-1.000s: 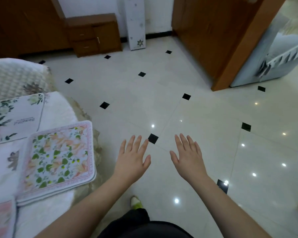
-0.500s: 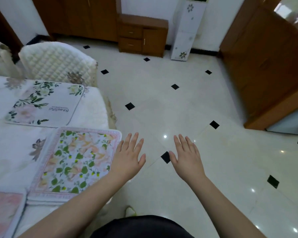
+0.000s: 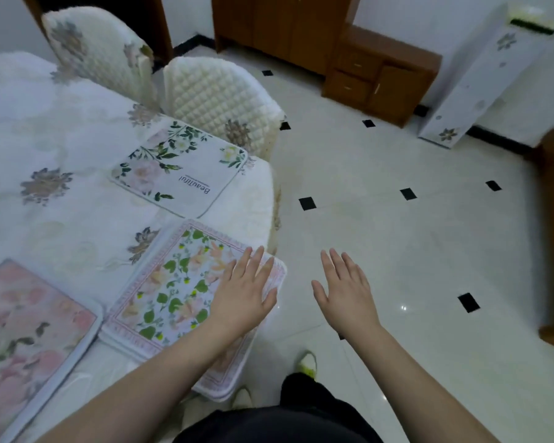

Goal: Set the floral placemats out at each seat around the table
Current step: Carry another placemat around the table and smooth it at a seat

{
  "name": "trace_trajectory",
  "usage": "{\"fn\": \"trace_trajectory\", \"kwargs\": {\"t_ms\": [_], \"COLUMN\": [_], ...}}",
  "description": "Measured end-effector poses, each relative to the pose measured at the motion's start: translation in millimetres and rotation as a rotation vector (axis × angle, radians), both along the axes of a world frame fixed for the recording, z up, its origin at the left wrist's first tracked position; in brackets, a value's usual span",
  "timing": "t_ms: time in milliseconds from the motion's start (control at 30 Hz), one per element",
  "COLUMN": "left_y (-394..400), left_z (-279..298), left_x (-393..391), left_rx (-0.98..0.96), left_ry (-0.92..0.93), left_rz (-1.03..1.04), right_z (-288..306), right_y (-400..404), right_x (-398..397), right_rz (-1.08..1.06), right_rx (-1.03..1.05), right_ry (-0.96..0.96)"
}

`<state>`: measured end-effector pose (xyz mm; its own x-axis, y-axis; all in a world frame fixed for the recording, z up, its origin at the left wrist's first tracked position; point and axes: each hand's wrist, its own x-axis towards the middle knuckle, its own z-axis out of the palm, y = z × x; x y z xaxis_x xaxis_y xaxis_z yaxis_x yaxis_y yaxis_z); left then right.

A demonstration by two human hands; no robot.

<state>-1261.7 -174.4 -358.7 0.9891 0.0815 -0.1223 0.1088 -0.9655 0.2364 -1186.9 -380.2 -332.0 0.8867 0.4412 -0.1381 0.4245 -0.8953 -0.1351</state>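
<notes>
The left hand (image 3: 242, 294) is flat, fingers straight and spread, over the near right corner of the green-leaf mat (image 3: 176, 292); whether the palm presses the mat or only hangs above it cannot be told. The right hand (image 3: 344, 290) is likewise open and holds nothing, out over the floor (image 3: 397, 238) to the right of the table (image 3: 61, 139), well apart from any mat. So the left hand is the nearer one by far. The mat spreads away to the left of that hand and ahead of it, its long axis running from near the person's body toward the far left, and its near corner overhangs the table edge. Farther ahead of the left hand lies the white mat (image 3: 181, 169) before a chair (image 3: 218, 97); to its left, beside the green-leaf mat, lies the pink mat (image 3: 23, 330). Any straightening looks like the left hand's job.
</notes>
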Motion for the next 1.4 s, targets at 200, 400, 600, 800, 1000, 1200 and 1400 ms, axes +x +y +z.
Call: {"fn": "trace_trajectory", "kwargs": {"t_ms": [200,400,600,800,1000,1200,1400], "left_y": [15,12,6,1,-1,12,17], "left_z": [-11,-14,-9,-16,-27,-41,-50], "left_x": [10,21,7,-39,-82,-114,-129], "left_rx": [0.036,0.101,0.130,0.056,-0.003,-0.058,-0.070], "left_ry": [0.017,0.102,0.123,0.155,0.150,0.138,0.154], "left_rz": [0.246,0.436,0.648,0.875,1.018,1.082,1.047], "right_z": [-14,-18,-30,-42,-51,-63,-75], "right_y": [35,68,97,130,165,189,199], "right_x": [50,99,118,102,77,44,23], "right_rz": [0.261,0.485,0.677,0.861,1.004,1.091,1.150], "right_rx": [-0.024,-0.001,0.014,-0.019,-0.049,-0.119,-0.132], "right_ry": [0.043,0.077,0.102,0.130,0.130,0.171,0.101]}}
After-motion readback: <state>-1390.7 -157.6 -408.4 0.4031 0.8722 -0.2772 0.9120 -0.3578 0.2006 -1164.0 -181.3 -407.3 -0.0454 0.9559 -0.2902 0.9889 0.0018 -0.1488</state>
